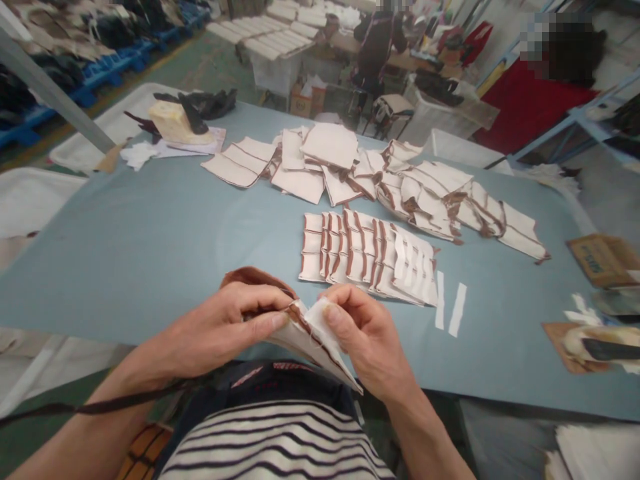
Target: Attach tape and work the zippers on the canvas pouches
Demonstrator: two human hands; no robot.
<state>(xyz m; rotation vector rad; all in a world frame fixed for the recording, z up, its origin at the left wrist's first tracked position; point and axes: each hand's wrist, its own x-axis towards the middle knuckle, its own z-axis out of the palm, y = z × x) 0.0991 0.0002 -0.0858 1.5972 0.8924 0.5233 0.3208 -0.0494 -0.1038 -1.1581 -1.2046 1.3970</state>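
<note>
At the near edge of the blue-grey table (150, 253), my left hand (225, 330) and my right hand (365, 340) both pinch a folded white piece with brown edging (310, 337). The left fingers curl over its brown side; the right thumb presses its white flap. Just beyond the hands lies a neat overlapping row of similar white and brown pieces (365, 257). Two white strips (449, 308) lie flat to the right of that row.
Farther back, a loose spread of larger white pieces (380, 177) crosses the table. A pale block with dark scraps (177, 120) sits at the far left. A cardboard box (603, 260) and a brush on card (595, 343) are at the right edge. A person (377, 40) stands beyond.
</note>
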